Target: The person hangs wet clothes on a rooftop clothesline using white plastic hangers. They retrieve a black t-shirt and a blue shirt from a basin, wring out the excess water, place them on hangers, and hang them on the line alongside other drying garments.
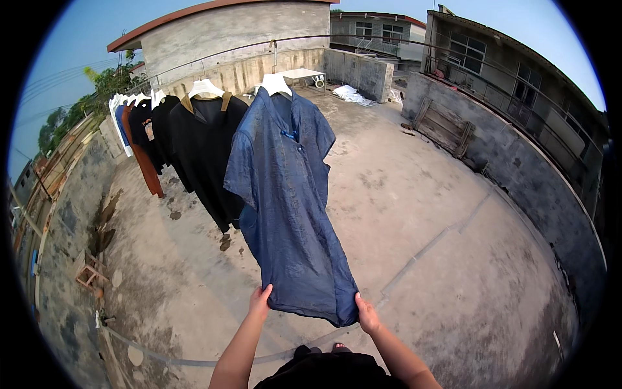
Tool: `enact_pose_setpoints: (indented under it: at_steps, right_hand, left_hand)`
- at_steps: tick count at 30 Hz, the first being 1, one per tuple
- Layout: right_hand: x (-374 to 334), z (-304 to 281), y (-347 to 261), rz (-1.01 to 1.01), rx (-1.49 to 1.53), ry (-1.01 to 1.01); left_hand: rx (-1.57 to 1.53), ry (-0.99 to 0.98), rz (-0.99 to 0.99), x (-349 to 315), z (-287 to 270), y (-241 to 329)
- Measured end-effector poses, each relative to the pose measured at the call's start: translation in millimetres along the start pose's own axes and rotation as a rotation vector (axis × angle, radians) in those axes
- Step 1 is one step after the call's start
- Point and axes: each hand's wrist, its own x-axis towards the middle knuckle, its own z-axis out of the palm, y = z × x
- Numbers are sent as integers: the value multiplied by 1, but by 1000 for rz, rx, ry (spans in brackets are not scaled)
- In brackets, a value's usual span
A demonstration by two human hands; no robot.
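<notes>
A blue short-sleeved shirt (291, 214) hangs from a white hanger (275, 84) on the overhead line, its lower part drawn toward me. My left hand (260, 300) grips the left corner of its hem, thumb on the front of the cloth. At the right corner of the hem, my right hand (367, 314) is closed on the fabric in the same way. The hem stretches between the two hands, with creases running down the front. Fingers behind the cloth are hidden.
Left of the shirt hang a black top (207, 149), a rust-brown garment (144, 155) and several others on hangers. A wooden pallet (444, 128) leans on the right wall (512, 155). A small wooden stool (92, 273) stands by the left wall; white sheeting (352, 95) lies at the back.
</notes>
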Motion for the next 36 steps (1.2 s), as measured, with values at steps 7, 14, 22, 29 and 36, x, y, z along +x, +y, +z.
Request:
enact_pose_setpoints:
  at_steps: [7, 14, 22, 29, 36]
  right_hand:
    - [-29, 32, -17, -112, -655, -142]
    - [-30, 33, -25, -209, -737, -114]
    - [-32, 3, -42, -294, -926, -156]
    - [-20, -33, -17, -160, -210, -98]
    - [1, -58, 0, -19, 629, 111]
  left_hand:
    - [590, 447, 498, -34, 26, 22]
    - [1282, -294, 1497, -56, 160, 169]
    - [2231, -500, 1530, 70, 278, 235]
    - [2165, -575, 1176, 104, 289, 259]
    - [1947, -503, 1122, 102, 290, 279]
